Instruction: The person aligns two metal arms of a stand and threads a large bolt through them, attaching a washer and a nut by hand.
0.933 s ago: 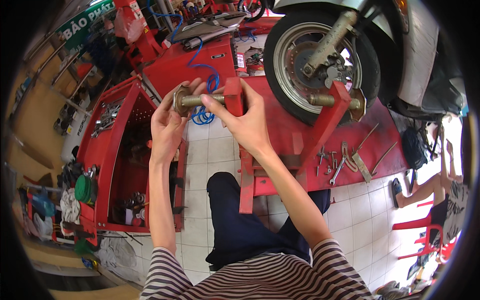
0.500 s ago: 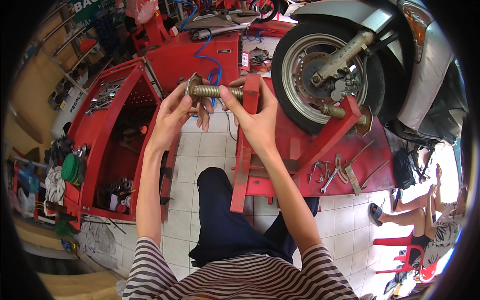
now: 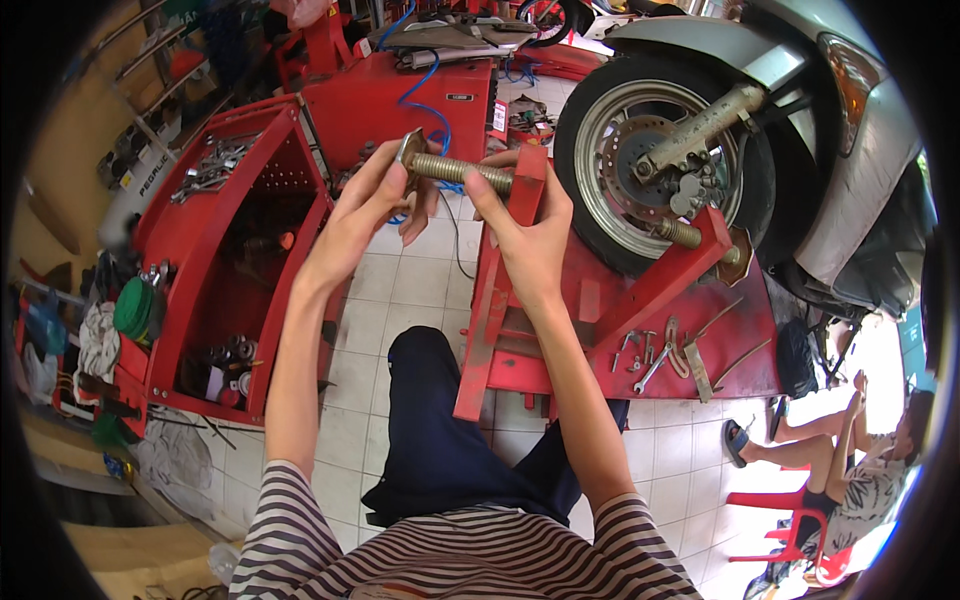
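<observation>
Fingers of the left hand (image 3: 360, 215) had shifted since the earliest frame, thumb rising to the plate (image 3: 408, 148), which they now gripped. Left of the wheel (image 3: 630, 150), the bolt (image 3: 450, 171) met the post (image 3: 530, 180); the right hand (image 3: 533, 240) clasped post and thread.
</observation>
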A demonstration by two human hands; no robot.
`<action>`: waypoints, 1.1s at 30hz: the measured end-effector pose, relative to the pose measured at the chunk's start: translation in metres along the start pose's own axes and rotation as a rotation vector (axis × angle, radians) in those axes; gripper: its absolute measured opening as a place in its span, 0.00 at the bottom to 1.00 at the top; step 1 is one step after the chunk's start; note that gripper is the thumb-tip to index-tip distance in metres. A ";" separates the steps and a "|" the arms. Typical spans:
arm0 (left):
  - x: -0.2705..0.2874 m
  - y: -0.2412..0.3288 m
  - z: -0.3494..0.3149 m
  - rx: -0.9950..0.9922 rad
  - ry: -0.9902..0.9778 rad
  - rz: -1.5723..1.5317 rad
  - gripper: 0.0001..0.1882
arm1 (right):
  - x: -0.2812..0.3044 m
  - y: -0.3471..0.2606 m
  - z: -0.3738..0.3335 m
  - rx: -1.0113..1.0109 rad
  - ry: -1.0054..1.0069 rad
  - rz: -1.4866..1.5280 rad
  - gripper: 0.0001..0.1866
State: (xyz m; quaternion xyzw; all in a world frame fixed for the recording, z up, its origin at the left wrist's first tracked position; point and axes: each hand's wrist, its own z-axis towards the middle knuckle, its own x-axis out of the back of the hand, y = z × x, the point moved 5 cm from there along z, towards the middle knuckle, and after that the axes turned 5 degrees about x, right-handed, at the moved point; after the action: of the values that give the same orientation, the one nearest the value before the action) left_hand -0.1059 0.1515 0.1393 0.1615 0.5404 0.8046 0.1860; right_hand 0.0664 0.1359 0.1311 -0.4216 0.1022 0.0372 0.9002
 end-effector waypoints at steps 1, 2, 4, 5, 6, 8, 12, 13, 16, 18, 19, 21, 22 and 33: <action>0.002 0.001 -0.002 -0.025 -0.003 0.060 0.26 | -0.001 -0.002 -0.001 0.001 0.001 -0.003 0.16; 0.005 0.002 -0.003 -0.049 -0.005 0.120 0.28 | -0.002 -0.004 -0.001 0.003 0.001 -0.005 0.16; 0.008 0.008 -0.005 -0.096 -0.020 0.227 0.30 | 0.000 -0.003 -0.001 -0.003 0.010 0.000 0.16; 0.007 0.012 -0.005 -0.105 -0.019 0.219 0.31 | 0.001 -0.002 -0.001 -0.006 0.016 0.003 0.16; 0.006 0.016 -0.004 -0.117 -0.021 0.212 0.32 | 0.001 -0.005 -0.001 -0.008 0.023 0.011 0.16; 0.005 0.020 -0.006 -0.147 0.006 0.206 0.33 | -0.002 -0.005 -0.003 -0.072 0.018 0.022 0.16; 0.004 0.021 -0.005 -0.206 0.067 0.176 0.32 | -0.003 -0.004 -0.001 -0.063 0.054 -0.042 0.16; 0.005 0.020 -0.006 -0.214 0.059 0.132 0.31 | -0.003 -0.005 -0.002 -0.068 0.061 -0.068 0.16; 0.004 0.019 -0.003 -0.226 0.039 -0.067 0.28 | -0.002 -0.002 -0.001 -0.027 0.059 -0.071 0.16; 0.001 0.020 0.000 -0.240 0.057 -0.142 0.25 | 0.001 0.002 -0.002 -0.002 0.056 -0.069 0.17; 0.000 0.021 0.003 -0.253 0.082 -0.140 0.23 | 0.002 0.003 -0.002 0.003 0.051 -0.069 0.17; 0.002 0.021 0.005 -0.298 0.072 -0.154 0.22 | 0.002 0.004 -0.002 0.013 0.036 -0.060 0.17; 0.006 0.020 0.004 -0.330 0.037 -0.170 0.22 | 0.001 0.003 -0.002 0.018 0.026 -0.050 0.18; 0.000 0.003 0.015 -0.450 0.088 -0.617 0.24 | -0.002 -0.004 -0.001 -0.059 0.032 -0.017 0.17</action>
State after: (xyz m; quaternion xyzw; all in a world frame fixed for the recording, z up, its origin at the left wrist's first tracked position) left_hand -0.0994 0.1629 0.1481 -0.0884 0.3807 0.8154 0.4270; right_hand 0.0649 0.1330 0.1340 -0.4494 0.1117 0.0260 0.8859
